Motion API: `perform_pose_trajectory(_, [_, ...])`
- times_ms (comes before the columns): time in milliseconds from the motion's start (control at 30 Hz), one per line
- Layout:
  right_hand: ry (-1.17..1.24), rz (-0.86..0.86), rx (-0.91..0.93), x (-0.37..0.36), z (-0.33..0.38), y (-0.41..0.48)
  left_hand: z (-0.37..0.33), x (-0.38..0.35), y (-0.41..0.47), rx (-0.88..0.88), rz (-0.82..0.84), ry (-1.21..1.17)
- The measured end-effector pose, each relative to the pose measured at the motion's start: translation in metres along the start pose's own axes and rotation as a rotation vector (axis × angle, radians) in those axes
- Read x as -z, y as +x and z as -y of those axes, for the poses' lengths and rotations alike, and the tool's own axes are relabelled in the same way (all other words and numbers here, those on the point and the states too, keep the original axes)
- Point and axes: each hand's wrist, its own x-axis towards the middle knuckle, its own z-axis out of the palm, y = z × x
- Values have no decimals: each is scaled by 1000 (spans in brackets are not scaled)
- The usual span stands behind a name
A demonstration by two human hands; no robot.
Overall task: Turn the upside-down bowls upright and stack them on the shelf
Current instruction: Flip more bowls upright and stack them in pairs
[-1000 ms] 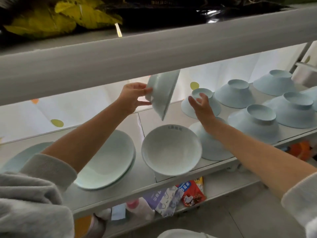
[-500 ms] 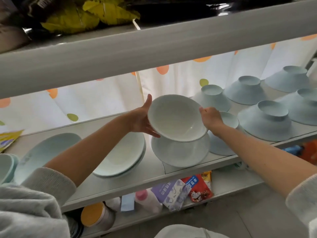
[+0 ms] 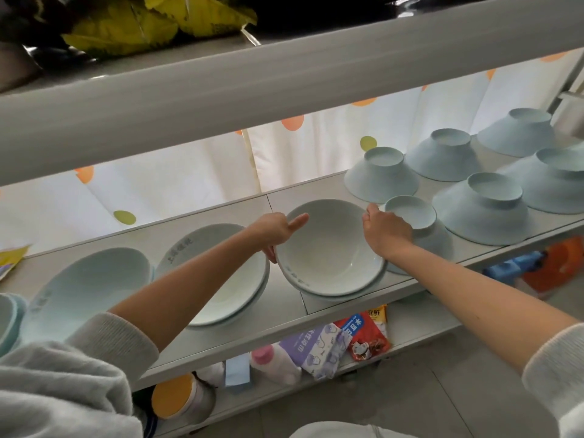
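Your left grip (image 3: 278, 230) and right grip (image 3: 387, 230) pinched opposite sides of the rim of the upright bowl (image 3: 328, 251), nested in another on the shelf (image 3: 284, 314). It looked stiff, glazed, slick and breakable (probably not heavy), so a hold at the rim suited it. Six upside-down bowls (image 3: 381, 173) stood to the right, and a second nested pair (image 3: 221, 279) sat just left.

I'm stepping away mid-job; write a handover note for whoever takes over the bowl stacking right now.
Left hand grips the left rim of the upright white ceramic bowl; right hand grips its right rim.
That bowl sits nested in a second upright bowl, mid grey shelf.
Done: stacks of upright bowls further left.
Left: six upside-down pale blue bowls on the right, to flip and stack.
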Motion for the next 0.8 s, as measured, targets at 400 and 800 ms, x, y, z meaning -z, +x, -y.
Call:
perform_pose_trajectory(400, [-11,-80,-13,20,-34,7,-23,-4,16,-160,-418,525])
perform_pose_trajectory(800, [137,-173,-120,51,-143,30,-170,-108,32,-693,-297,471])
